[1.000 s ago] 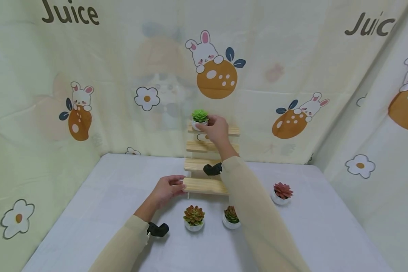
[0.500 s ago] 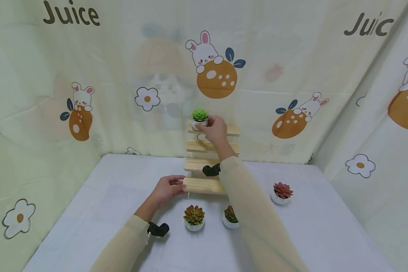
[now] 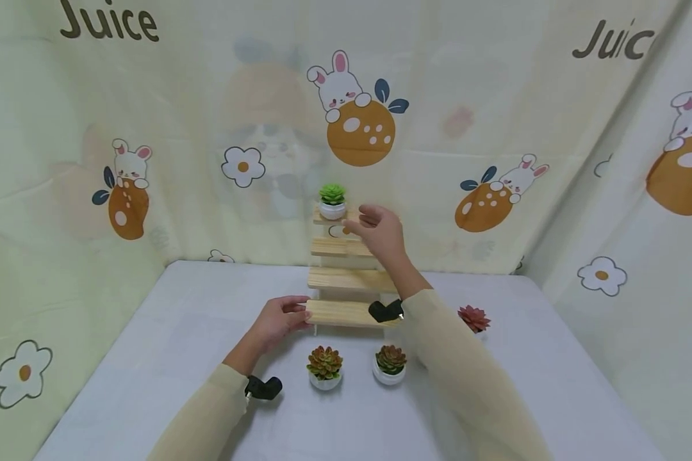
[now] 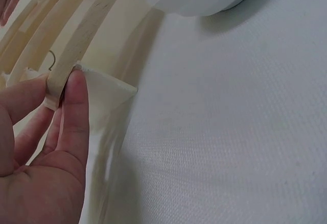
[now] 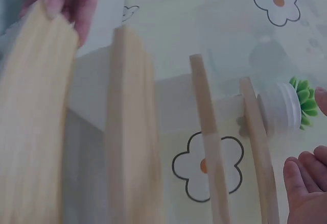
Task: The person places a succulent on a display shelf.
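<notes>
A tiered wooden shelf stand (image 3: pixel 346 312) stands at the back of the table. My left hand (image 3: pixel 278 322) pinches the left end of its lowest board, thumb above and fingers below in the left wrist view (image 4: pixel 56 147). On the left of the top board sits a green succulent (image 3: pixel 332 201) in a white pot. Just right of that pot is my right hand (image 3: pixel 383 235), fingers apart and holding nothing. In the right wrist view the green succulent (image 5: pixel 283 106) stands apart from the fingers (image 5: pixel 301 180).
Two potted succulents, an orange-brown one (image 3: pixel 325 368) and a green-red one (image 3: pixel 389 365), stand in front of the stand. A red succulent (image 3: pixel 474 319) is at the right, partly behind the right sleeve (image 3: pixel 467 371). A printed curtain (image 3: pixel 277 96) hangs behind the table.
My right hand has let go of the green succulent's pot and moved right and slightly down. The pot stays on the top board. My left hand keeps its hold on the lowest board.
</notes>
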A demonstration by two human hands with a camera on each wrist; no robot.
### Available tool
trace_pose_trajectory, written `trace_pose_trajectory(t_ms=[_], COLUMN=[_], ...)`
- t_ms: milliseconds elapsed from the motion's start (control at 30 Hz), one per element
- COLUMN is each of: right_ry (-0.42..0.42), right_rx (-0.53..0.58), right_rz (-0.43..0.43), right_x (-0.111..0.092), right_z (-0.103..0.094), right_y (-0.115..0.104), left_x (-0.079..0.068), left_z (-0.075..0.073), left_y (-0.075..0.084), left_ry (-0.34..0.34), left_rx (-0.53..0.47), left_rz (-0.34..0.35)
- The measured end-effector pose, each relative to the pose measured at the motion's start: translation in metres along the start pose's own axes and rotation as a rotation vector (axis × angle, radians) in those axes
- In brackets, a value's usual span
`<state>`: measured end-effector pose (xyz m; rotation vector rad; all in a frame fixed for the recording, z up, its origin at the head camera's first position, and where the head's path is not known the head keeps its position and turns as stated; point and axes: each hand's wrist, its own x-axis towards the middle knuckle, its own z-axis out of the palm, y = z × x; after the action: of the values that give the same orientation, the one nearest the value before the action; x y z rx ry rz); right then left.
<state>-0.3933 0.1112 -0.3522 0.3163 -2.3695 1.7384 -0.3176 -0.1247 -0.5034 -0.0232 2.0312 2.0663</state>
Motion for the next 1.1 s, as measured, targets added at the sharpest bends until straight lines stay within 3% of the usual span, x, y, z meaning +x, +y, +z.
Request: trace_pose_trajectory(t_ms=[233, 400, 767, 1000, 1100], right_ry=[-0.054, -0.062, 0.009, 0.095, 0.093], right_rx=[-0.077, -0.063, -0.155, -0.248, -0.293], right_rz=[-0.069, -0.034, 0.077, 0.084, 0.089], right_x=[-0.043, -0.076, -0.146, -0.18, -0.192], right_z=[-0.028, -0.05, -0.081, -0.096, -0.1], right_y=[0.018, 0.038, 0.076, 0.101, 0.109], left_x=[0.0, -0.001, 0.002, 0.002, 0.002], left_z=[-0.002, -0.001, -0.002, -0.002, -0.002], left_y=[-0.001, -0.001, -0.002, -0.002, -0.003], left_ry=[0.006, 0.006, 0.014, -0.004, -0.008], left_rx=[-0.003, -0.018, -0.015, -0.032, -0.034], left_rz=[-0.001, -0.003, 0.0, 0.021, 0.023])
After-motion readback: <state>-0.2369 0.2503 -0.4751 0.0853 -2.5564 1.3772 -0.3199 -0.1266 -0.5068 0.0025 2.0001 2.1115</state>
